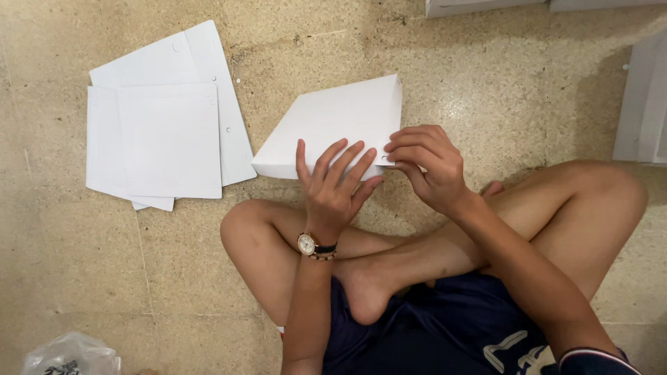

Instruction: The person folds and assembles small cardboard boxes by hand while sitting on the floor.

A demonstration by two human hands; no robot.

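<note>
Speckled beige terrazzo floor [486,90] fills most of what I can see, with a person sitting cross-legged on it. Off to their left a loose stack of flat white card sheets [163,132] lies fanned out, well apart from the hands, and pale boards [643,104] lean at the far right edge. A crumpled clear plastic bag [69,355] sits in the near corner.

Just beyond the knees, a white folded card box [333,125] rests tilted, its near edge raised off the floor and touching both hands. The left hand [333,187], wearing a wristwatch [308,244], has its fingers spread apart and pressed flat against the near wall of the box, bracing it rather than gripping. The right hand [427,167] is curled, fingertips bunched together and pinched on the box's near right corner, where a small hole shows in the card.

To my eye the corner is being tucked or creased. Doing that well calls for the flat palm to hold the wall steady while the pinching fingers work squarely along the fold line, so the thin card neither buckles nor tears at the hole.
</note>
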